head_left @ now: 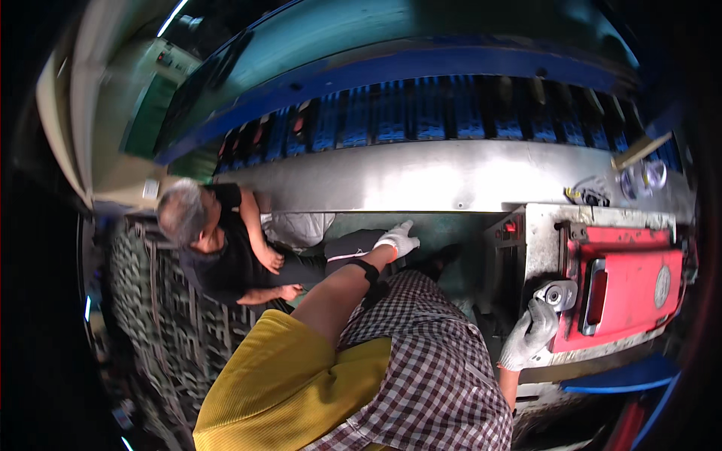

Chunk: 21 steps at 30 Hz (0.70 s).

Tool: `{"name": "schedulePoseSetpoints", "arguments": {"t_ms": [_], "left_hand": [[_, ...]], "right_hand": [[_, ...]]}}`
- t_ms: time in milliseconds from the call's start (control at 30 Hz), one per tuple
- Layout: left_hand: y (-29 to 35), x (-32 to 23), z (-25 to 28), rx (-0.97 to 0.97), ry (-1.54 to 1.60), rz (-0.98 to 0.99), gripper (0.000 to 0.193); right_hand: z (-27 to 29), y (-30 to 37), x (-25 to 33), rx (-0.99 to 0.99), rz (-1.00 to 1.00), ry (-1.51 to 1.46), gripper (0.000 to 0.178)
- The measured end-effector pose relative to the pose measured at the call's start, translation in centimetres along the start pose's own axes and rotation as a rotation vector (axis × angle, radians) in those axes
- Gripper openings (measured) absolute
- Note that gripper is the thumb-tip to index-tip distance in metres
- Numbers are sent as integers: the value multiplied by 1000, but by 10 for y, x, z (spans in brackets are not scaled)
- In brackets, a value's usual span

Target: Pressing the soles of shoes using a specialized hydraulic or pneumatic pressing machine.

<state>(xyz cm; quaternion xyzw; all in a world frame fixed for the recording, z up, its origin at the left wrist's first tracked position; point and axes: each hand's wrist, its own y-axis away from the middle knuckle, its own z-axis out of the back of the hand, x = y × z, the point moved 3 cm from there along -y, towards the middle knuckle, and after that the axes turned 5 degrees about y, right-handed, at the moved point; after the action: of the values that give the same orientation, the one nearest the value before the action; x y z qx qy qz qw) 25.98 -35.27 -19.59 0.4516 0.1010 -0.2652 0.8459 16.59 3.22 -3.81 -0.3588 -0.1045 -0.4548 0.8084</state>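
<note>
Grey fitting (556, 295) in hand-work: left hand (398, 239) loosely open, seemingly empty; right hand (531, 334) at fitting's lower edge, can't tell if gripping; fitting beside red panel (630, 282). Likely handling step; next needs steady right hold.

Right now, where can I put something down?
The silver ledge's middle looks bare, between the blue bars and the gloved left hand. Its right end is crowded: clear plastic thing, dark bundle. It's tight where the gloved right hand meets a grey gadget, beside the red panel.
</note>
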Motion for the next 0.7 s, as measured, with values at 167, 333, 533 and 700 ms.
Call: {"name": "schedulePoseSetpoints", "arguments": {"t_ms": [167,333,533,700], "left_hand": [[-4,41,-42,111,114,-73,77],[-46,109,-58,7,388,39,66],[-18,73,-37,76,651,173,61],[-16,44,-35,68,601,103,50]], "right_hand": [[-8,11,-12,-38,28,18,22],[-3,6,-8,-21,46,-3,28],[-5,8,-5,-31,39,47,30],[-2,6,0,-33,-2,47,28]]}}
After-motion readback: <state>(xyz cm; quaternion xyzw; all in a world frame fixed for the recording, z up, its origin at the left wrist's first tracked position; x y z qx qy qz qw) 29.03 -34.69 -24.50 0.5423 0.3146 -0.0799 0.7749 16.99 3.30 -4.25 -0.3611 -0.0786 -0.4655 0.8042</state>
